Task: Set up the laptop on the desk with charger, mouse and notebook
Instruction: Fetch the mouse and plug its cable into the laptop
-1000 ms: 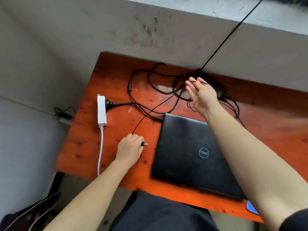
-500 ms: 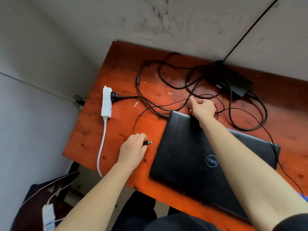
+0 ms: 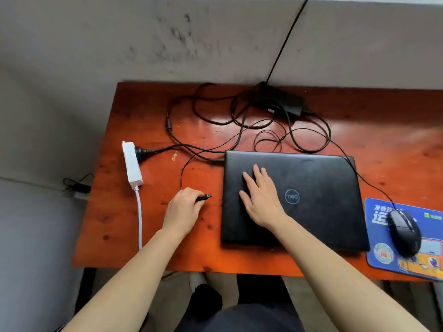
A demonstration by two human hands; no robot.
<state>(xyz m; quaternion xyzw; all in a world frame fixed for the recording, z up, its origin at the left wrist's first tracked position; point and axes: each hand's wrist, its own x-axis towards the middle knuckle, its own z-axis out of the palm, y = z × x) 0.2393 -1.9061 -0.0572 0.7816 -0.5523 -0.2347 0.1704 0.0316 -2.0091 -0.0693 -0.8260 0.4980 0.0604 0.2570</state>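
At nine o'clock of the closed laptop [image 3: 292, 200], the left hand [image 3: 183, 212] pinches the mouse's USB plug [image 3: 208, 196] between thumb and fingers, its metal tip pointing toward the laptop's left edge and just short of it; the right hand [image 3: 260, 198] lies flat and open on the lid, grasping nothing, apparently steadying the machine.

Step in hand, by judgement: seating the plug in a left-side port; no port can be made out from this angle, so the plug should be brought in level and square to the edge, turned over if it refuses, and not forced; the flat hand should keep the laptop from sliding toward three o'clock under the push.

The mouse [image 3: 405, 232] sits on the blue mouse pad [image 3: 381, 257] at three o'clock; its thin cable loops behind the laptop at twelve o'clock and has slack.

The charger brick [image 3: 280, 100] lies at twelve o'clock, its lead plugged into the white power strip [image 3: 131, 164] at nine o'clock on the desk [image 3: 153, 255]; a dark lead meets the laptop's rear left corner.

No notebook is in view; no containers are present.
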